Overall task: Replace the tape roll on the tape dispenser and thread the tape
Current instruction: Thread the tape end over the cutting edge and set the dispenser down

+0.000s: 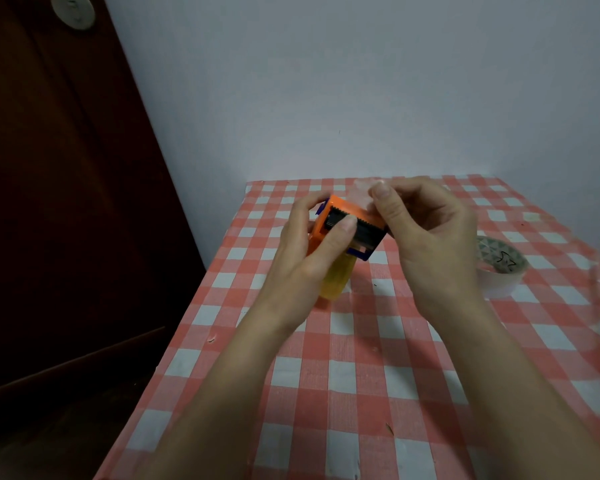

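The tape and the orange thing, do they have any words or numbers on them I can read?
No readable words or numbers anywhere.
Spare tape roll on the checked tablecloth: a black scribble and a triangle pattern inside its core, too blurred to read.
Orange tape dispenser, held in the left hand with the right hand pinching at it: no text shows.

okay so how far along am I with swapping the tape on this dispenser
A yellowish roll already sits in the orange dispenser, and another roll lies aside on the checked tablecloth. In hand: your left hand holds the dispenser, thumb by the serrated blade, while your right hand pinches what looks like the clear tape end above it. Left: probably seating the tape across the blade.
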The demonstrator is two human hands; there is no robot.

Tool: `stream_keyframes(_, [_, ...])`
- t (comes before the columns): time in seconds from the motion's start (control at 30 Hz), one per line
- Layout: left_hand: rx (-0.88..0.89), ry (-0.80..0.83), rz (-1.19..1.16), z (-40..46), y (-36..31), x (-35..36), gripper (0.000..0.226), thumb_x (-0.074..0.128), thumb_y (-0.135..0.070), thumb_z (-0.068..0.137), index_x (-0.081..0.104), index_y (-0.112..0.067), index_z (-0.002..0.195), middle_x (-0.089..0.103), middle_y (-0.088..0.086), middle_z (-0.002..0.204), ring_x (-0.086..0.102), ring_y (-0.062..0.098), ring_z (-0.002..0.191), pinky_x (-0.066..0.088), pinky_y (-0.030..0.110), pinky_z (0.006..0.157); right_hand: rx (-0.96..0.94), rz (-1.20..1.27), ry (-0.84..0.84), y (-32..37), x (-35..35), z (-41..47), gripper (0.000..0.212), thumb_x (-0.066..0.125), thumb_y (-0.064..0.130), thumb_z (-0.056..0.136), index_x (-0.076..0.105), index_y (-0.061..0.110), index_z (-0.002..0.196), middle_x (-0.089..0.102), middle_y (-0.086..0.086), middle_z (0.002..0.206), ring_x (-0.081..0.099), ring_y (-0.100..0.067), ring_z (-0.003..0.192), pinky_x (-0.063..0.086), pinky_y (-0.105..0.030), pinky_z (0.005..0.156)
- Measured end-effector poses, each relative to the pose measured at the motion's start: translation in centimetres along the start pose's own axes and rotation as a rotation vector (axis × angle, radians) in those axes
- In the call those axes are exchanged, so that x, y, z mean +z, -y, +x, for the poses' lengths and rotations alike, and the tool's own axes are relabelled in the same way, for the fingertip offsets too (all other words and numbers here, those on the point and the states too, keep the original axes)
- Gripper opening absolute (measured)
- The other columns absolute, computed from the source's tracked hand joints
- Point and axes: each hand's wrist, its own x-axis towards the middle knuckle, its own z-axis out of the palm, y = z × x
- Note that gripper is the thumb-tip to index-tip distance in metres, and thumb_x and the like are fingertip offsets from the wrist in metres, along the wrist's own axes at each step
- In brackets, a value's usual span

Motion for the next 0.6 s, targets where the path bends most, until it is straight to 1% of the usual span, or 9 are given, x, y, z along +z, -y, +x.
stream_keyframes(0.03, [0.005,-0.002,0.014,0.06,0.10,0.06,0.062,0.053,-0.064,0.083,0.040,-0.044,0.140,0.055,-0.007,0.137,0.058,0.009,0.123,0.049,0.017,0.088,0.002,0.002,0.002,-0.01,-0.01,0.00,0.010,0.069,0.022,0.090,0.070,0.027,0.081,0.069,0.001,0.081,0.068,-0.029,0.085,0.058,-0.045,0.083])
stream_keyframes(0.13, [0.014,-0.006,0.031,0.22,0.35,0.11,0.070,0.058,-0.070,0.078,0.039,-0.044,0.141,0.056,-0.005,0.139,0.059,0.016,0.125,0.051,0.034,0.102,0.009,-0.011,0.025,-0.08,-0.09,-0.02,0.008,0.070,0.024,0.089,0.071,0.025,0.082,0.069,0.003,0.081,0.068,-0.022,0.085,0.058,-0.036,0.081])
stream_keyframes(0.23, [0.019,-0.015,0.023,0.35,0.52,0.08,0.066,0.059,-0.067,0.080,0.039,-0.045,0.140,0.057,-0.004,0.139,0.059,0.019,0.127,0.051,0.042,0.107,0.005,-0.030,0.053,-0.19,-0.16,0.05,0.006,0.069,0.023,0.089,0.071,0.022,0.084,0.069,0.008,0.079,0.066,-0.012,0.081,0.053,-0.024,0.075])
stream_keyframes(0.3, [0.023,-0.015,0.011,0.40,0.68,0.05,0.068,0.058,-0.069,0.077,0.040,-0.046,0.138,0.057,-0.002,0.139,0.059,0.022,0.127,0.051,0.046,0.108,0.003,-0.037,0.056,-0.26,-0.18,0.11,0.006,0.070,0.022,0.089,0.072,0.019,0.085,0.068,0.009,0.078,0.064,-0.007,0.079,0.050,-0.019,0.074])
stream_keyframes(0.43, [0.024,-0.005,-0.016,0.46,0.84,-0.03,0.070,0.059,-0.069,0.076,0.040,-0.046,0.139,0.057,0.000,0.141,0.059,0.025,0.128,0.051,0.048,0.107,0.007,-0.028,0.064,-0.19,-0.08,0.05,0.006,0.071,0.022,0.088,0.072,0.022,0.082,0.069,0.013,0.074,0.063,-0.003,0.077,0.048,-0.015,0.072])
stream_keyframes(0.53, [0.023,0.003,-0.014,0.54,0.88,-0.11,0.065,0.059,-0.064,0.082,0.040,-0.043,0.141,0.057,0.000,0.140,0.059,0.022,0.128,0.051,0.045,0.107,0.016,-0.032,0.069,-0.13,-0.05,0.00,0.008,0.071,0.024,0.087,0.071,0.024,0.079,0.069,0.015,0.072,0.063,-0.002,0.077,0.048,-0.013,0.071])
stream_keyframes(0.6, [0.024,0.006,-0.008,0.57,0.88,-0.12,0.062,0.058,-0.058,0.086,0.039,-0.040,0.143,0.055,-0.001,0.141,0.058,0.020,0.128,0.052,0.040,0.106,0.015,-0.045,0.075,-0.06,-0.06,0.00,0.007,0.072,0.025,0.086,0.072,0.023,0.080,0.069,0.014,0.073,0.063,-0.001,0.076,0.047,-0.012,0.071])
